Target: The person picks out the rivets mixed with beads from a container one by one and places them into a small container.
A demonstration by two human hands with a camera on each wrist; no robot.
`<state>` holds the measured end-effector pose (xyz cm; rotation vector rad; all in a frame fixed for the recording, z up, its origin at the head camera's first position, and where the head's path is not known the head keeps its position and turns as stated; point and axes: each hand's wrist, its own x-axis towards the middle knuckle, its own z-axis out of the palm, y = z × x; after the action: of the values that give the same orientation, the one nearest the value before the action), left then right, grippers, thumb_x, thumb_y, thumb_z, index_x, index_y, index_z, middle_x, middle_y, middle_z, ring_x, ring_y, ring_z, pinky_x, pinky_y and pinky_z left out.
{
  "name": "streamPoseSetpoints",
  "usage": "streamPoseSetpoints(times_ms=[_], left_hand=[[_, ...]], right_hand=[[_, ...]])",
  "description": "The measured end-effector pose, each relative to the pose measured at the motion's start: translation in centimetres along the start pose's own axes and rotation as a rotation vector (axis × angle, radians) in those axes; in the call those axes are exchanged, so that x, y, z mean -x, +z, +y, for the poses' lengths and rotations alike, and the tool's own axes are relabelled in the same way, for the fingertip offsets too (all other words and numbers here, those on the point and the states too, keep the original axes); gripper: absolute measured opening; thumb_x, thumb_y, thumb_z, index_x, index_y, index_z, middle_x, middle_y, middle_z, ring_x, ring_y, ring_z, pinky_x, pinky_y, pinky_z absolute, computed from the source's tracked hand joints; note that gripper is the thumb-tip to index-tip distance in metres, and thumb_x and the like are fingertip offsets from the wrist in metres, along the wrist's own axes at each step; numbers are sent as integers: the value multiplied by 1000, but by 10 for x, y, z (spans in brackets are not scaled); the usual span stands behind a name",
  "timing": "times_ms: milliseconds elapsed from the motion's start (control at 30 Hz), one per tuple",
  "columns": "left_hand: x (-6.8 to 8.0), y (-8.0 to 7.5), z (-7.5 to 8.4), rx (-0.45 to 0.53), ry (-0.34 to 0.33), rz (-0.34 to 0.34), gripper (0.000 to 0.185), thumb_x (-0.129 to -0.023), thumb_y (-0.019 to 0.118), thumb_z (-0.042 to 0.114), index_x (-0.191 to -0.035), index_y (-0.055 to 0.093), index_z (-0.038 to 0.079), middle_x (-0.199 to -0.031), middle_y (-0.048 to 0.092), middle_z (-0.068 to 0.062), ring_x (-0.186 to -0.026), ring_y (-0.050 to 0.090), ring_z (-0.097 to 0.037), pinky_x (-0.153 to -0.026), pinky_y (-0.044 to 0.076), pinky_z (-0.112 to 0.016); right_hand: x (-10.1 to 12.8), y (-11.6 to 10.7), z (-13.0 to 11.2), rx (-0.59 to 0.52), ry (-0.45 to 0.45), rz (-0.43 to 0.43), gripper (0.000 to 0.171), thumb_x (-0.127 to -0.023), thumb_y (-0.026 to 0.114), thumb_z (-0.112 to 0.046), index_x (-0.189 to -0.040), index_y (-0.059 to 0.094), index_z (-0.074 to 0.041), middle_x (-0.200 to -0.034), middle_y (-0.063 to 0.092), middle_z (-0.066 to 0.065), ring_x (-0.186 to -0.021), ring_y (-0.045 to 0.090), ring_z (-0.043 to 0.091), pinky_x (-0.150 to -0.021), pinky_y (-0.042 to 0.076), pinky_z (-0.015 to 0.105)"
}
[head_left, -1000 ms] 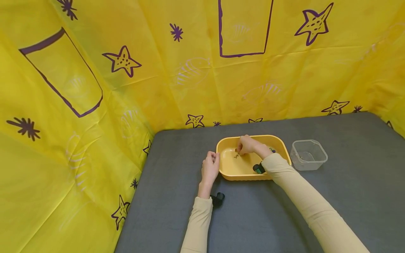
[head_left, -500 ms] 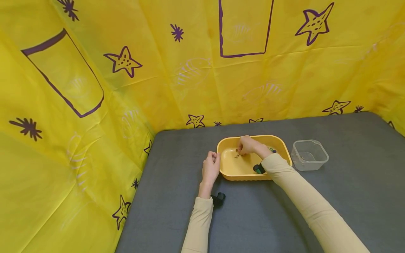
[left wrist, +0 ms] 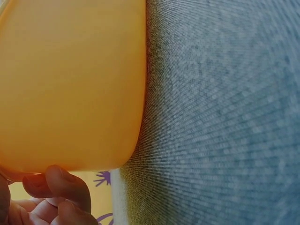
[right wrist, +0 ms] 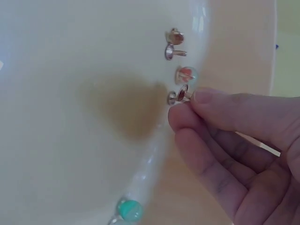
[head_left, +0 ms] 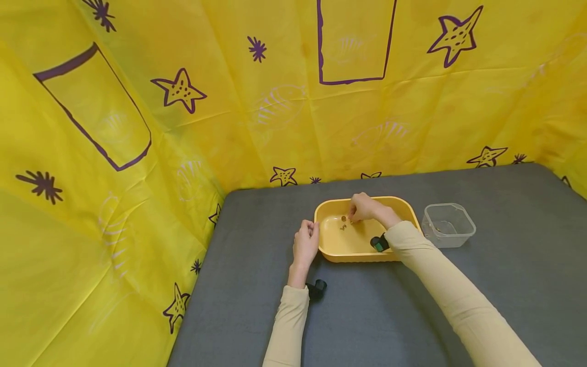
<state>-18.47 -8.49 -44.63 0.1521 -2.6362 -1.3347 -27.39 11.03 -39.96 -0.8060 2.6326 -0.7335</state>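
Bright and even in the head view, stretched toward the edges, faintly shadowed on the grey counter (head_left: 380, 306) around five o'clock. Dimmer, bluish toward three o'clock, in the left wrist view. Hazy in the right wrist view, with glare inside the yellow tub (right wrist: 61, 159) at one o'clock, brown shadow near nine.

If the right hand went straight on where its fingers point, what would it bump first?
Probably the small metal stud just past the one the right hand pinches. Depth is hard to judge, so the floor of the yellow tray may come first.
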Motion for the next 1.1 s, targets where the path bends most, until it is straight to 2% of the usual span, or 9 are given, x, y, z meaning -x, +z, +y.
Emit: streamPoseSetpoints(times_ms=[267,433,633,800,967,1100], left_hand=[[1,-1,2,-2,8,3,21,-95,50,28,-89,53,8,-65,47,1,-54,43,-13,-51,34,-27],[1,-1,2,5,16,2,21,-95,50,28,-88,53,8,-64,46,0,-53,43,-13,-50,34,-27],[1,-1,0,14,1,-12,21,-95,50,27,-89,53,7,-65,45,0,-53,43,-13,-51,34,-26],[2,-2,1,19,-1,-19,21,-96,50,27,-89,53,7,-66,46,0,-54,43,-14,-51,34,-27],[2,-2,1,12,-9,-15,21,-96,50,27,-90,53,7,-66,47,0,-54,44,-14,-51,34,-27],[2,-2,2,9,-5,-11,20,-95,50,26,-89,53,7,-66,48,-1,-55,44,-15,-51,35,-28]], right_hand=[[14,-12,-1,-17,-20,24,7,-75,63,9,-75,67,4,-65,61,6,-55,51,14,-53,42,26],[19,-16,1,-22,-5,20,8,-79,61,8,-77,68,4,-67,63,9,-56,53,18,-55,42,27],[24,-18,5,-13,-6,37,9,-79,60,7,-75,67,4,-65,62,11,-53,51,16,-54,40,27],[31,-23,8,-12,-4,50,10,-79,59,7,-74,67,5,-65,63,14,-53,55,22,-53,41,28],[37,-28,12,2,22,57,9,-80,59,5,-76,68,3,-68,64,13,-54,53,18,-54,41,28],[43,-32,14,-29,58,55,8,-81,61,5,-77,67,3,-68,62,12,-55,50,16,-56,41,28]])
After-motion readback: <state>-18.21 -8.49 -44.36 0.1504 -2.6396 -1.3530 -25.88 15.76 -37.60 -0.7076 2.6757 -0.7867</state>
